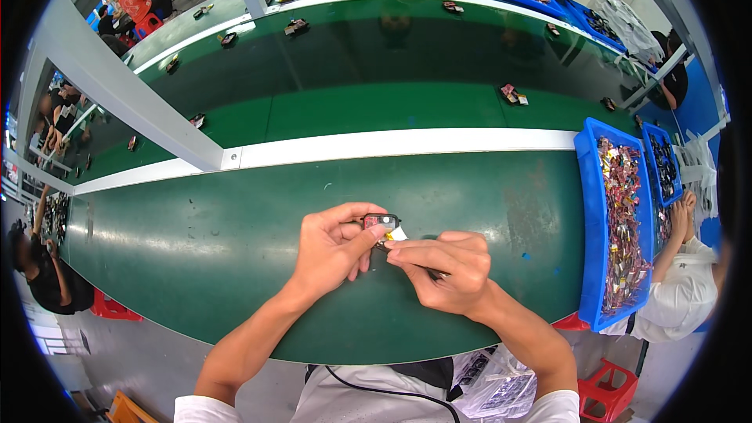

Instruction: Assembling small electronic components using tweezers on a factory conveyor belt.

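Observation:
My left hand (333, 244) is closed around a small black plastic housing (381, 220) with rounded corners, above the middle of the green bench. Inside the housing show reddish and pale parts. A white and yellow piece (398, 233) sticks out at its lower right side. My right hand (450, 270) is closed in a pinch at that side, fingertips touching or very near the housing. Part of a dark, thin object shows under the right palm, but its kind is hidden. What the right fingertips grip is too small to make out.
On the right stands a long blue bin (587, 227) of small wired parts, beside another blue bin (652, 145) of black pieces. A white rail (392, 143) divides the bench from a conveyor belt (376, 106) carrying several small assemblies (513, 95). Co-workers sit around, one at right (681, 290).

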Motion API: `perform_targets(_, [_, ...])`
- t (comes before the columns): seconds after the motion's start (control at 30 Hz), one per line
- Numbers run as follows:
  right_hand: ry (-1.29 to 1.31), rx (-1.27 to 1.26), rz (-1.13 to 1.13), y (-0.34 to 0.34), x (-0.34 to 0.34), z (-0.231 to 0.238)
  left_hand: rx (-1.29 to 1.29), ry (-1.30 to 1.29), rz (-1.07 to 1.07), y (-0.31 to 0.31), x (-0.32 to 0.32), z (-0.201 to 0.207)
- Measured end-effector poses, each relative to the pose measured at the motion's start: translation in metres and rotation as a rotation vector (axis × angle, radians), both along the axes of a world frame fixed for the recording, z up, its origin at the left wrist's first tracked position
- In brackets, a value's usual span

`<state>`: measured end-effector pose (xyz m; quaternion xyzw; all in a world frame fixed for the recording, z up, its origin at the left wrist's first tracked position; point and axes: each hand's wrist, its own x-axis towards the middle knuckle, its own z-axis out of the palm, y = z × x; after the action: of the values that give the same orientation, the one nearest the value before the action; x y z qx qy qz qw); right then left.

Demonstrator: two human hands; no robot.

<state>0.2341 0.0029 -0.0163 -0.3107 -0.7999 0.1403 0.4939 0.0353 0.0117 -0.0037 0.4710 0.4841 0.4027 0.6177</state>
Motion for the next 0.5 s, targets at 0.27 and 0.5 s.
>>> perform_targets(0.27, [-0.001,0.034,-0.022,0.001,0.001,0.000,0.027,-0.012,0.067,0.004,0.006,-0.002])
perform_targets(0.5, [0.149,0.038,-0.145,0.009,0.003,0.005,0.395,0.211,0.338,0.131,-0.025,-0.010])
